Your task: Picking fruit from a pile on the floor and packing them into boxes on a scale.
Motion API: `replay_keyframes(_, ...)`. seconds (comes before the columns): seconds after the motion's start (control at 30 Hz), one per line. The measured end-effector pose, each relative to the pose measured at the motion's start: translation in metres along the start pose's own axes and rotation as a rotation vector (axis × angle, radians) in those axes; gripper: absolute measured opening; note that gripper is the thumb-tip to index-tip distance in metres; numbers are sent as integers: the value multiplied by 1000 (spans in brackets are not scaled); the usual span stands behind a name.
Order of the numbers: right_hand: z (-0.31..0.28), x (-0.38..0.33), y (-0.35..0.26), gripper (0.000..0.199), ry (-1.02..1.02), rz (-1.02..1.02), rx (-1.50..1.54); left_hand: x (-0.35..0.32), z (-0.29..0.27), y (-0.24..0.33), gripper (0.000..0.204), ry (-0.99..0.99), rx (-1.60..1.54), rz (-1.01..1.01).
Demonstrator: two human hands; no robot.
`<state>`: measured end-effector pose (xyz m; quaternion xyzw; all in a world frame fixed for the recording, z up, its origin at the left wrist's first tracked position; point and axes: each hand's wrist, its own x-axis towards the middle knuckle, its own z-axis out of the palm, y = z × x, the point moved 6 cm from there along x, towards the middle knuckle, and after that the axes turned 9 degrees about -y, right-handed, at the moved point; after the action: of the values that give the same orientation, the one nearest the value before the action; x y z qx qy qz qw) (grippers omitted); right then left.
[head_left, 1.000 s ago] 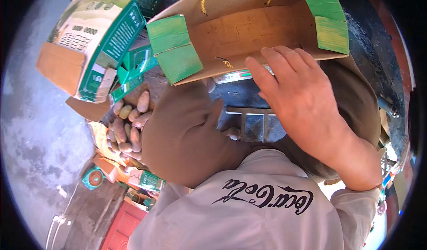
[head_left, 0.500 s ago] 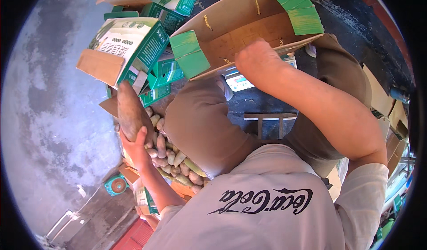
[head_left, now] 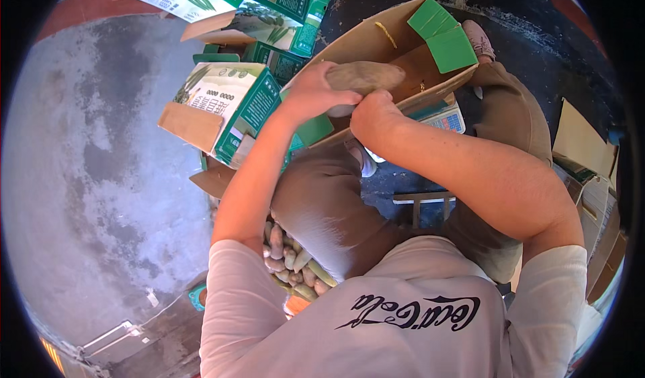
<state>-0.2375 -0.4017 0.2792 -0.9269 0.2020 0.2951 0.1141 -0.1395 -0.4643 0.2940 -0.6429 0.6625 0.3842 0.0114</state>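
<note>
A large, long, brown-skinned tuber (head_left: 366, 77) lies across the mouth of an open cardboard box (head_left: 440, 82) with green end flaps and yellow cord handles. My left hand (head_left: 314, 94) is closed around the tuber's left end, over the box's left side. My right hand (head_left: 375, 114) is bent over the near wall of the box, just below the tuber. Its fingers are hidden, so I cannot tell whether they grip the wall, the tuber or nothing. The box rests at my knees.
Several green-and-white printed cartons (head_left: 232, 99) lie piled at the left and far left. Beside my left leg is a heap of smaller tubers (head_left: 295, 260). A scale with a keypad (head_left: 447, 121) sits partly under the box. Open cartons (head_left: 591, 156) stand at the right.
My left hand has brought the tuber up and rightward from beside the heap to over the open box. My right hand stays at the near wall. The view has shifted slightly.
</note>
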Motion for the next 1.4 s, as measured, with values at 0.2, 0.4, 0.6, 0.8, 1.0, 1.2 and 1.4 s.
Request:
replay_keyframes(0.2,2,0,2,22,45,-16,-12,53,50,-10,84,-175,-132,-90)
replay_keyframes(0.4,10,18,10,19,72,29,160,41,36,-10,45,-206,-278,163)
replay_keyframes(0.6,3,18,11,16,42,-93,142,-83,-31,-17,26,662,-513,137)
replay_keyframes(0.8,3,21,4,14,24,-154,98,-188,72,-159,10,1019,-348,-129)
replay_keyframes(1.0,3,18,6,27,-138,-248,69,-175,110,-79,7,859,-285,-106)
replay_keyframes(1.2,2,-3,14,21,32,-269,41,-135,81,12,10,633,-16,65)
replay_keyframes(1.4,7,-10,26,20,75,-135,90,-91,58,49,13,397,73,170)
